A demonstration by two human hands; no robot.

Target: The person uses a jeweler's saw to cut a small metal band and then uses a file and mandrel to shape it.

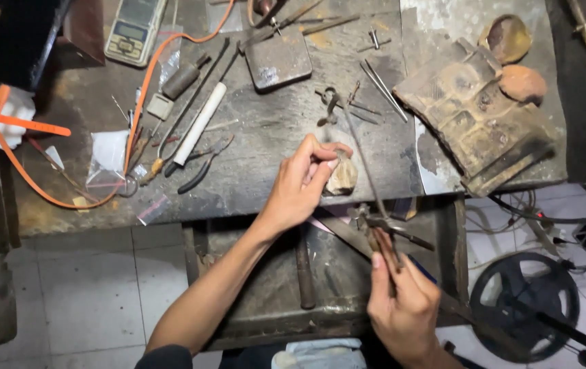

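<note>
My left hand reaches up to the bench edge, its fingertips pinched against a small pale wooden peg that sticks out from the bench; whatever sits between the fingers is too small to see. My right hand is lower, closed around the handle of a thin jeweller's saw. The saw's slim frame runs up and to the left, past the peg toward the bench top. Below both hands lies an open metal drawer.
The dark worn workbench carries pliers, a white rod, a small digital scale, an orange hose, a dark metal block, plastic bags and a charred brown block. A wheel and cables lie on the tiled floor at right.
</note>
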